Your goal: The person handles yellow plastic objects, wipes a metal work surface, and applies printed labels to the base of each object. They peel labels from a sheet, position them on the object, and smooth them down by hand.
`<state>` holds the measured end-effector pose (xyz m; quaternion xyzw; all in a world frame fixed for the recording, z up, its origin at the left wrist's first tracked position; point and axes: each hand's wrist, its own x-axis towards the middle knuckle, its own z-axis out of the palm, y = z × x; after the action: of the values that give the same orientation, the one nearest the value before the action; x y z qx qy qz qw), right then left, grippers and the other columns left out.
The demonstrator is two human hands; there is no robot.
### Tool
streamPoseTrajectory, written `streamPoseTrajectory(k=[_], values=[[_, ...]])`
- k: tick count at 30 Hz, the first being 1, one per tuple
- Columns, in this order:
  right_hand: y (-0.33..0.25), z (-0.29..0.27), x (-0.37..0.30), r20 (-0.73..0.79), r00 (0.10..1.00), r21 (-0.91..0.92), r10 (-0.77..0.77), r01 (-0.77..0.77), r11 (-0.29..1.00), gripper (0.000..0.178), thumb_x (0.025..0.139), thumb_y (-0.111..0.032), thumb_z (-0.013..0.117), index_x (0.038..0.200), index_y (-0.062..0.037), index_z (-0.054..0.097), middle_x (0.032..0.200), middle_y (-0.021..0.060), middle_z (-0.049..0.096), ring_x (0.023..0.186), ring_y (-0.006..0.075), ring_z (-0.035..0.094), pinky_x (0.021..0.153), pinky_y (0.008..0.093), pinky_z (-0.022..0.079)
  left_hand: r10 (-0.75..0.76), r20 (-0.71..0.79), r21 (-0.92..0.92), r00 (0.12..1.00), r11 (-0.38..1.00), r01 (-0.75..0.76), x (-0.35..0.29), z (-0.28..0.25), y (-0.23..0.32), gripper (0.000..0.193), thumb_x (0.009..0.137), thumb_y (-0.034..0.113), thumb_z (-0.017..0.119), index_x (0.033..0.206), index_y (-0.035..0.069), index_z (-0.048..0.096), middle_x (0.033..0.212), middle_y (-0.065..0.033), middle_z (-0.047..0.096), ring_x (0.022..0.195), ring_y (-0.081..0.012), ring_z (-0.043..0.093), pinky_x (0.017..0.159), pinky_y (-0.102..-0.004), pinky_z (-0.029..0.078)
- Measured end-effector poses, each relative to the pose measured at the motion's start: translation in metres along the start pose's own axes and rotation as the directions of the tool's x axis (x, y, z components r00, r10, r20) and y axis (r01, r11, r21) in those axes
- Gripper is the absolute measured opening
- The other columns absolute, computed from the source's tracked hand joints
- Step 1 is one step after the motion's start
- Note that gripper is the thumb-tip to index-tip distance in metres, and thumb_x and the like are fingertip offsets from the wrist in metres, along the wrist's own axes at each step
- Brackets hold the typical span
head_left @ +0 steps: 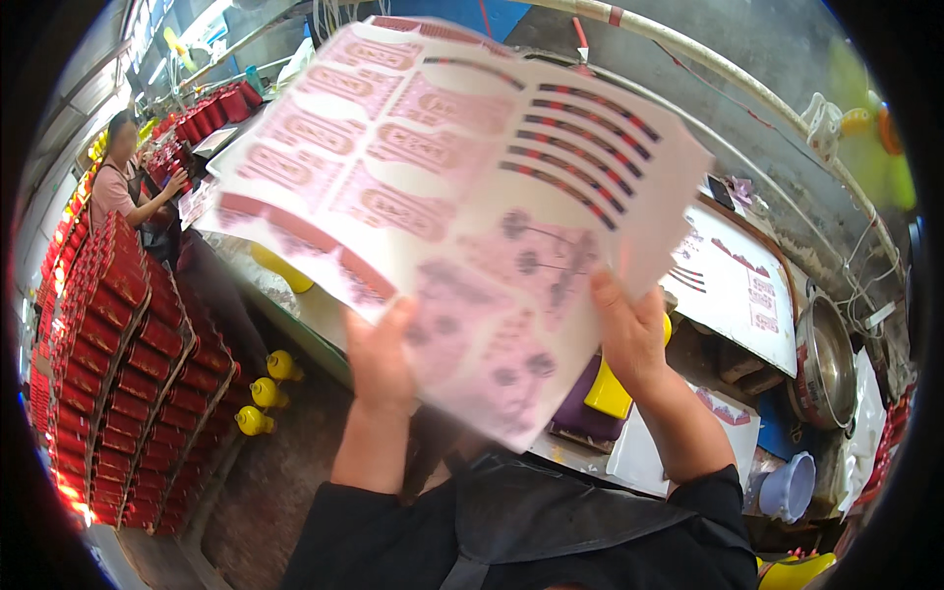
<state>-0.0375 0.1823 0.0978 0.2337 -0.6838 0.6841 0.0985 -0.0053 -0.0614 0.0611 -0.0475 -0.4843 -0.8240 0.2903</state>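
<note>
A large white printed sheet (462,197) with pink label-like shapes, dark curved bands and flower motifs is held up in front of me, tilted and partly blurred. My left hand (383,349) grips its near left edge, the thumb on the printed face. On the near right edge, my right hand (631,329) pinches it the same way. The fingers behind the paper are hidden, and I cannot tell whether more than one sheet is held. Beneath the sheet, much of the worktable is covered from view.
Stacked red containers (118,383) rise at the left, beside several yellow bottle-shaped pieces (267,392). Another printed sheet (733,280) lies on the table at right, near a metal basin (826,359) and a pale blue bucket (789,488). A person (120,182) stands at the far left.
</note>
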Motion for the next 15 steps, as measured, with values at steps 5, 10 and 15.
streamPoseTrajectory(k=[5,10,15], values=[[-0.018,-0.009,0.009,0.301,0.95,-0.162,-0.084,0.138,0.977,0.053,0.111,-0.037,0.041,0.145,0.0035,0.047,0.124,0.0134,0.065,0.099,0.0205,0.07,0.085,0.0326,0.055,0.038,-0.033,0.034,0.999,0.999,-0.037,0.072,-0.048,0.031,0.055,0.09,-0.002,0.058,0.143,-0.004,0.044,0.128,-0.0158,0.063,0.106,-0.0215,0.068,0.09,-0.0345,0.056],[-0.028,-0.05,-0.011,0.352,0.934,-0.434,-0.058,0.218,0.874,0.025,0.104,-0.011,0.054,0.12,0.0016,0.069,0.104,0.0133,0.073,0.09,0.0207,0.074,0.076,0.0289,0.057,0.03,-0.076,0.046,0.997,0.999,-0.027,0.175,-0.105,0.033,0.054,0.088,-0.004,0.051,0.141,-0.003,0.044,0.123,-0.018,0.062,0.106,-0.0308,0.069,0.091,-0.042,0.058],[-0.017,-0.091,-0.038,0.197,0.98,-0.557,-0.021,0.129,0.82,0.019,0.099,-0.001,0.057,0.112,0.002,0.072,0.099,0.0131,0.074,0.078,0.0183,0.075,0.068,0.0243,0.057,0.017,-0.175,0.108,0.984,0.994,0.002,0.271,-0.115,-0.005,0.048,0.081,-0.01,0.048,0.127,0.002,0.049,0.115,-0.0132,0.061,0.101,-0.0301,0.066,0.081,-0.0443,0.062]])
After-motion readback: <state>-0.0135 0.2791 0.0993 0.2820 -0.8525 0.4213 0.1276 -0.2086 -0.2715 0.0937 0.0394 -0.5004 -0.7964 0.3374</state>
